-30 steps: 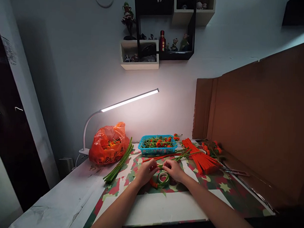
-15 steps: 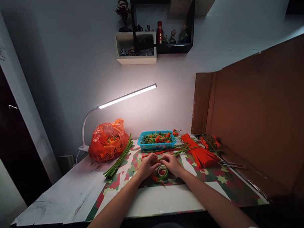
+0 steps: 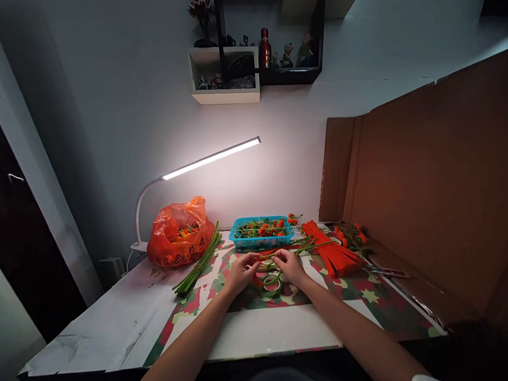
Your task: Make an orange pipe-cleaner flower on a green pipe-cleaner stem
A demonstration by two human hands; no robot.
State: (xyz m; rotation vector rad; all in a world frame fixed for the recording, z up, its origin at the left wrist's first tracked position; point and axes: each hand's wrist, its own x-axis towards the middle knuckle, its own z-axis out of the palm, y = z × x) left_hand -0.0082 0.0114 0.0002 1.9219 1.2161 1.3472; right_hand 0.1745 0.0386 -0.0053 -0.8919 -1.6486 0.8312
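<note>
My left hand [image 3: 239,273] has its fingers closed in a pinch near a thin green stem [image 3: 266,258], with a bit of orange-red at the fingertips. Across from it, my right hand [image 3: 291,267] pinches the same stem between thumb and fingers. The stem spans the gap between both hands, just above the table. Below and between them lies a roll of green tape [image 3: 271,285]. More green stems [image 3: 306,247] and some red strips lie just behind my right hand. My fingers partly hide what the left one grips.
A blue basket [image 3: 260,243] with orange flowers stands behind my hands. To the left are an orange plastic bag [image 3: 179,240] and a bundle of green stems [image 3: 199,266]. Red fuzzy strips [image 3: 335,254], scissors [image 3: 388,272] and a cardboard wall [image 3: 424,191] are right. A lamp [image 3: 213,157] shines above.
My hands have moved slightly apart, and more of the green stem shows between them. The tape roll is less covered. The view has shifted a little.
</note>
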